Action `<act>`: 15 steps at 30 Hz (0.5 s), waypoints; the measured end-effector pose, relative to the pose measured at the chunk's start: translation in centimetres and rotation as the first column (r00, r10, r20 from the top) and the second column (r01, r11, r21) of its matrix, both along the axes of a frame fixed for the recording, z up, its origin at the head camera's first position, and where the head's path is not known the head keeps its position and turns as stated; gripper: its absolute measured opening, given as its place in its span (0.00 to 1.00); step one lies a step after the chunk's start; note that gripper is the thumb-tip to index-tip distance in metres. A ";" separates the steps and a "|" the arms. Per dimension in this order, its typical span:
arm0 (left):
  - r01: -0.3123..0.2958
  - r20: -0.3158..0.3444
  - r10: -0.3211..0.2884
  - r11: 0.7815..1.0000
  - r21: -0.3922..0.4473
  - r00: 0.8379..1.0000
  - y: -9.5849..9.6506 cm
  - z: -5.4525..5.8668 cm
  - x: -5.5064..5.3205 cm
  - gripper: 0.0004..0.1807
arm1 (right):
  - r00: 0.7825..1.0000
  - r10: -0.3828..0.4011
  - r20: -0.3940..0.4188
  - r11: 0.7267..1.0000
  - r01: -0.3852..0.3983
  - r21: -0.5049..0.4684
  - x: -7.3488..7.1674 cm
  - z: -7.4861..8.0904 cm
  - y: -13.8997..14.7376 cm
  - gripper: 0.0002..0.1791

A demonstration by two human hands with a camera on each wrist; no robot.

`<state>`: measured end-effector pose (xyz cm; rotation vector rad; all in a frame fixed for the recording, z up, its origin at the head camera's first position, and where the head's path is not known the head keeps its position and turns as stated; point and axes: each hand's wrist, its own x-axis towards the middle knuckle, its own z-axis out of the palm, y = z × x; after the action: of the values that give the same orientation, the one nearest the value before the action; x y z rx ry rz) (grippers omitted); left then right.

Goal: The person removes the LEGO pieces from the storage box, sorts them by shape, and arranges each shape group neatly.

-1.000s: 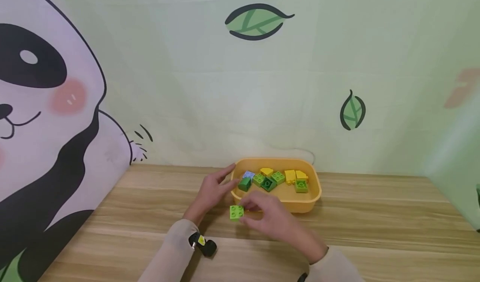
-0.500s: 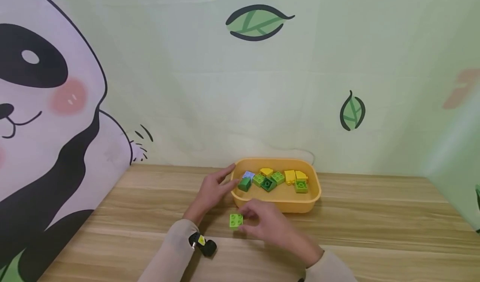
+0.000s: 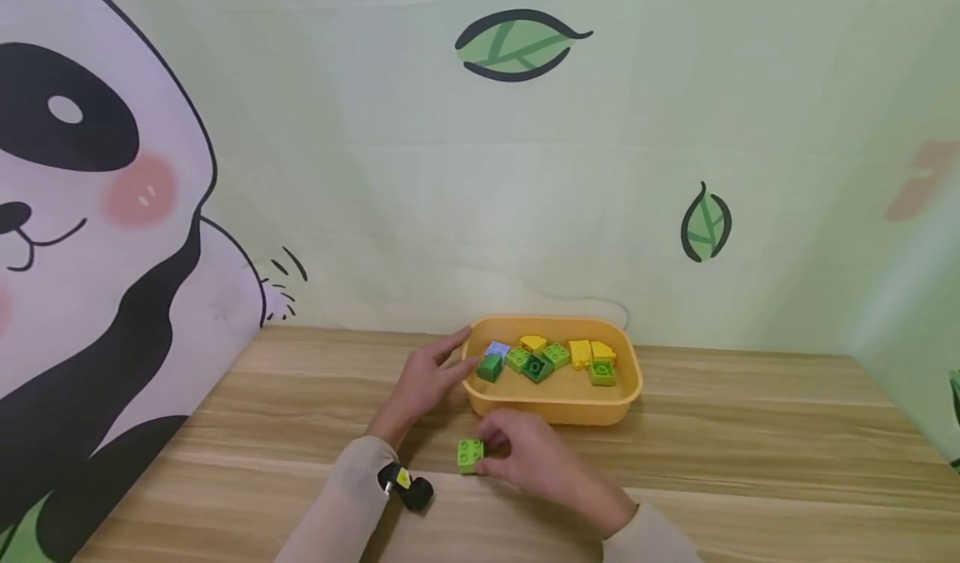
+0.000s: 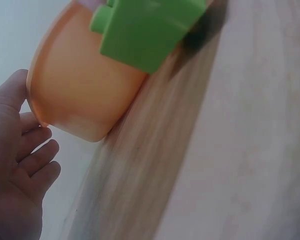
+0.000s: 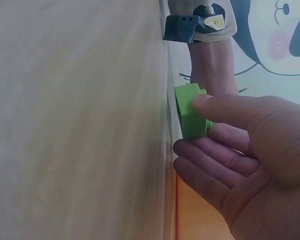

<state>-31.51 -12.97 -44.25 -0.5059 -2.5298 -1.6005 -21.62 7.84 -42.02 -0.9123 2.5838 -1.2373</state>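
Note:
My right hand (image 3: 528,455) pinches a light green two-by-two building block (image 3: 470,455) between thumb and fingers, just in front of the orange tub (image 3: 551,413). In the right wrist view, the thumb presses the studded side of that block (image 5: 191,112), with the lower fingers extended. Whether the block touches the table I cannot tell. My left hand (image 3: 423,380) rests at the tub's left end, its thumb on the rim; in the left wrist view its other fingers (image 4: 40,155) are loosely bent. Inside the tub lie green, yellow and blue blocks, among them a dark green one (image 3: 490,368).
The wood-grain table (image 3: 750,446) reaches back to a pale green wall cloth (image 3: 360,213) printed with a panda and leaves. A black camera mount (image 3: 408,488) sits on my left wrist. Behind the tub a thin cord (image 3: 600,301) runs along the cloth.
My right hand has drawn the light green block back from the tub toward me and lower, keeping its pinch. My left hand and the tub stay in place.

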 end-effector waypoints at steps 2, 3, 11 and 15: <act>-0.001 0.005 0.001 1.000 -0.003 1.000 0.0 0.0 0.0 0.32 | 1.000 0.004 -0.018 1.000 -0.004 -0.002 0.0 -0.1 -0.1 0.15; -0.001 0.005 0.001 1.000 -0.003 1.000 0.0 0.0 0.0 0.32 | 1.000 0.005 -0.027 1.000 -0.005 -0.002 0.0 -0.2 -0.1 0.15; -0.008 0.015 0.008 1.000 -0.003 1.000 0.1 0.1 0.0 0.32 | 0.999 -0.011 -0.054 1.000 0.012 0.014 0.1 -0.5 -0.4 0.15; -0.012 0.025 0.012 1.000 -0.007 1.000 0.1 0.2 0.0 0.32 | 0.998 -0.020 -0.064 1.000 0.021 0.020 0.1 -0.5 -0.4 0.15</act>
<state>-31.49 -12.89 -44.09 -0.4734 -2.5529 -1.6045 -21.57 7.41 -42.56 -0.9387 2.6557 -1.2041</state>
